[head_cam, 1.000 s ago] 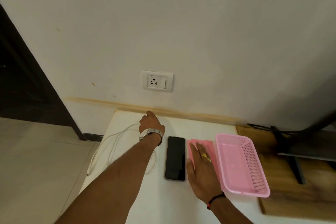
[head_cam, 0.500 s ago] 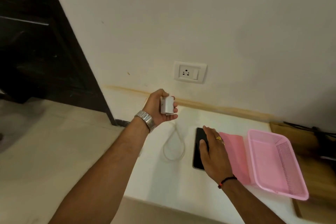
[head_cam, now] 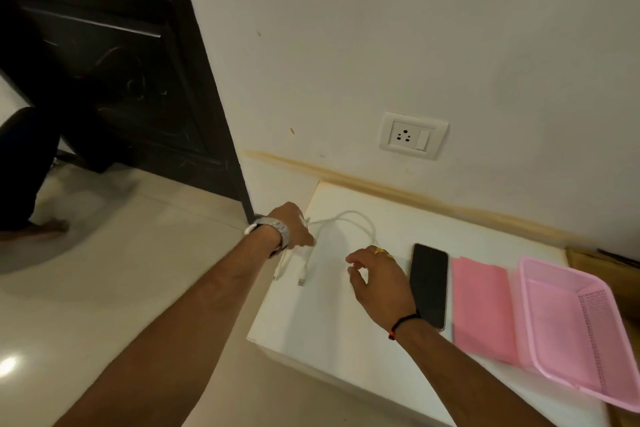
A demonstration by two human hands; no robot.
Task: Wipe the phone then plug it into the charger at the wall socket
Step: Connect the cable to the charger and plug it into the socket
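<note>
One phone (head_cam: 428,284), one cable (head_cam: 341,218), one cloth (head_cam: 483,308), one basket (head_cam: 581,333), one socket (head_cam: 413,135), two hands.

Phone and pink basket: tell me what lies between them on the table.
In the head view, a flat pink cloth lies between the phone and the pink basket, its right edge tucked against or under the basket.

Left hand (head_cam: 294,225) grips white cable (head_cam: 349,218); right hand (head_cam: 377,274) hovers beside phone (head_cam: 428,282)
</note>
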